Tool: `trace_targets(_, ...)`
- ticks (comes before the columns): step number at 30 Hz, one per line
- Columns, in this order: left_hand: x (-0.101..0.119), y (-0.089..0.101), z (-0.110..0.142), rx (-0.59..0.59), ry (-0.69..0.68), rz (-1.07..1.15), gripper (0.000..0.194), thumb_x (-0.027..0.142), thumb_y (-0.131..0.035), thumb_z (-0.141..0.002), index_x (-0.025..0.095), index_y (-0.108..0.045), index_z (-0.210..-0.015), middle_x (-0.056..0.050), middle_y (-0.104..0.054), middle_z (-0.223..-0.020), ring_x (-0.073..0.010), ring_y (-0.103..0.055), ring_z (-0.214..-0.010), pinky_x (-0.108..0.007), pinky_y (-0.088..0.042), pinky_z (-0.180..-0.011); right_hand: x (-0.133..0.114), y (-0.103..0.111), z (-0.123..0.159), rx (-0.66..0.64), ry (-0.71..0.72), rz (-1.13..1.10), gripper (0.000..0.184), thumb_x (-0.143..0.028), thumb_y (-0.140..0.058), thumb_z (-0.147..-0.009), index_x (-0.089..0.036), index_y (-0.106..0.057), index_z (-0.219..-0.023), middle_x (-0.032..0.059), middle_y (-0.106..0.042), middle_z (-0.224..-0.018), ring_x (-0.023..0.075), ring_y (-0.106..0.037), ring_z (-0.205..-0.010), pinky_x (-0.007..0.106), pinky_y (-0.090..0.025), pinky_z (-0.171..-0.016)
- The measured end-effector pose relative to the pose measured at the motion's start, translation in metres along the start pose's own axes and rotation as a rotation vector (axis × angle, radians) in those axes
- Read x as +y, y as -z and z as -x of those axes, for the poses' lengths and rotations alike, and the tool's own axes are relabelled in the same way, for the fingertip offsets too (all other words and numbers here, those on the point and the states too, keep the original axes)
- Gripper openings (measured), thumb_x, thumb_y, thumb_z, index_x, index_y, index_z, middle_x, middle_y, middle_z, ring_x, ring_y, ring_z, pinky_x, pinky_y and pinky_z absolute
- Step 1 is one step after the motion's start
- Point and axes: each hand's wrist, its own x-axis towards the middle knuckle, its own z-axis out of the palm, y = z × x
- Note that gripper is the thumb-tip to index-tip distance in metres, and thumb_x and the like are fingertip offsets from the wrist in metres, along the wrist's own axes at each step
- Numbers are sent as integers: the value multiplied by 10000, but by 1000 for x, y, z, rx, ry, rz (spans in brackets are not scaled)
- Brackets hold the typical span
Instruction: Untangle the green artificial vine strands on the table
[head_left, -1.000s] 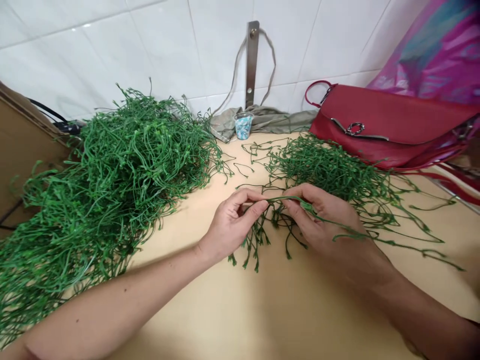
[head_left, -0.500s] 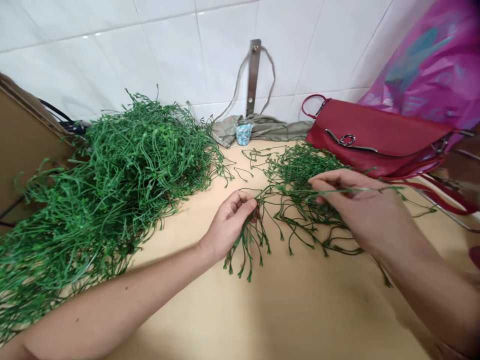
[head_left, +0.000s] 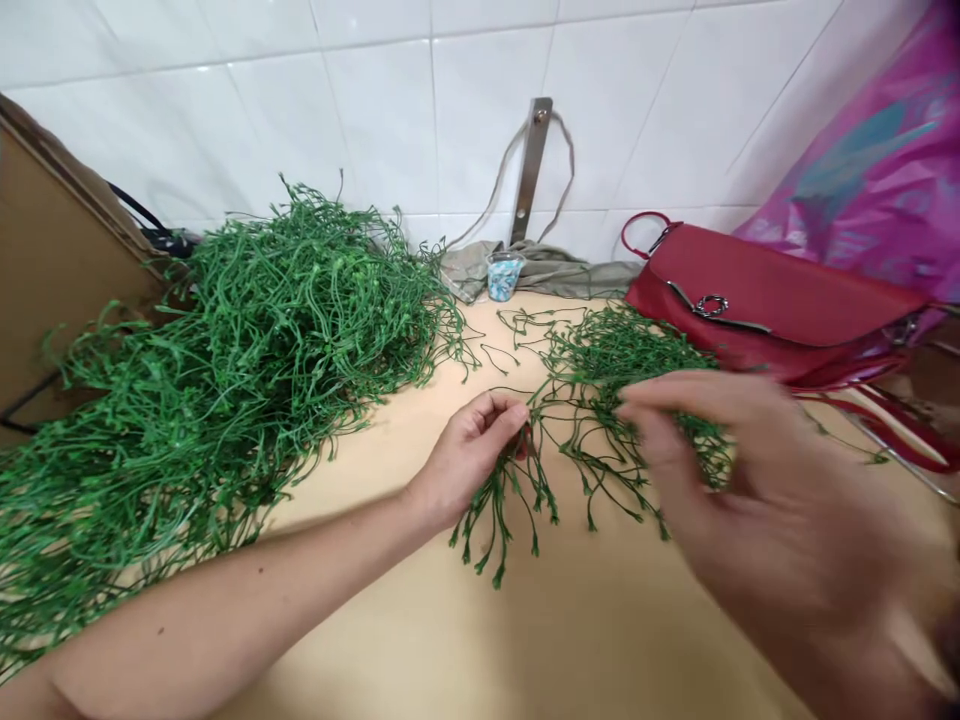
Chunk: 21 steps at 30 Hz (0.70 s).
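Observation:
My left hand (head_left: 480,445) is closed around a small bunch of thin green artificial stems (head_left: 491,520) with forked tips. The stems hang below the fingers, and a few stick out to the upper right. A bit of something dark red shows beside the fingertips, too small to name. My right hand (head_left: 757,500), smeared by motion, is in front of the smaller pile of green stems (head_left: 622,345). Its thumb and forefinger come together in a pinch; what is between them, if anything, I cannot make out.
A large heap of green stems (head_left: 300,300) covers the left of the table (head_left: 600,620), by a cardboard box (head_left: 67,240). Behind are a small cup with blue and white pattern (head_left: 504,277) and grey cloth (head_left: 577,275). A red handbag (head_left: 780,290) and pink plastic bag (head_left: 877,170) are at right.
My right hand has come nearer and lower, and is now blurred. The thin stem lying across it before no longer shows there. My left hand keeps its hold; the view has shifted slightly.

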Motion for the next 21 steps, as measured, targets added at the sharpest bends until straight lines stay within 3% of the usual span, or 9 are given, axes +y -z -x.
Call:
trace_targets(3,0,0,1,-40,-30,-4,302,417,-763,-836,148,-627,-851,26,-580,-766,-90,-503,-727,-236,-397,-733,-7,-26,3,-99,12,-60,49,-217,-631,-949,-230,-669,-920,22,-746,-862,194,-690,-854,344,-527,-815)
trace_targets(6,1,-1,2,-30,-16,23,304,418,-789,-815,154,-642,-846,43,-546,-755,-81,-448,-710,-229,-372,-718,0,-41,11,-156,-174,-127,77,-252,-630,-935,-234,-703,-954,18,-767,-879,200,-698,-839,351,-528,-782)
trace_targets(13,7,0,0,12,80,128,334,410,-839,-759,157,-625,-795,56,-526,-692,-77,-441,-660,-224,-352,-650,0,-37,11,-332,-591,-462,195,-385,-651,-860,-230,-738,-938,33,-755,-823,196,-691,-746,321,-550,-709)
trace_targets(17,7,2,-2,48,117,148,347,417,-842,-755,159,-623,-826,50,-563,-712,-74,-466,-645,-222,-352,-621,4,-34,9,-359,-660,-519,262,-466,-637,-858,-220,-725,-888,38,-717,-772,189,-652,-711,307,-526,-662)
trace_targets(21,5,0,-1,7,69,18,312,399,-825,-781,150,-643,-817,41,-573,-718,-73,-483,-655,-222,-365,-633,11,-31,9,-332,-696,-494,281,-492,-633,-855,-220,-706,-863,47,-718,-791,193,-649,-729,302,-516,-651)
